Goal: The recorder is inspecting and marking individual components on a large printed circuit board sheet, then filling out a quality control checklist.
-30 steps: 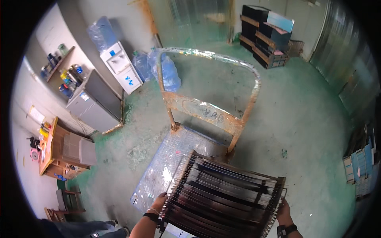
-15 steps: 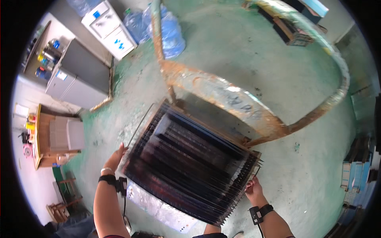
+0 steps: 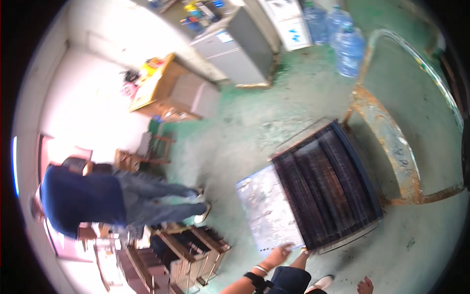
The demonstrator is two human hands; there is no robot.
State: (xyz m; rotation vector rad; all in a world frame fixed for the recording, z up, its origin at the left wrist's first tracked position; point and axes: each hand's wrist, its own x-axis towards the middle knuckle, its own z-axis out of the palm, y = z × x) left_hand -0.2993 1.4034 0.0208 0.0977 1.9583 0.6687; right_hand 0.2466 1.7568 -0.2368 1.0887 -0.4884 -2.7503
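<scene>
A wire-handled rack packed with thin dark sheets sits on the cart, against a rusty metal handle frame. Beside the rack is a bare pale metal plate. My left hand is over the near corner of that plate, fingers loosely stretched out and holding nothing. Low at the right, away from the rack, my right hand hangs with its fingers apart and nothing in them. A black strap band with a small device is on my left wrist.
A person in a dark blue top stands at the left near more racks of dark sheets. Farther off are a wooden desk, a grey refrigerator and large blue water bottles.
Both hands have let go of the rack's wire handles and drawn back toward me. My view has swung left, bringing the other person and the racks beside them into sight.
</scene>
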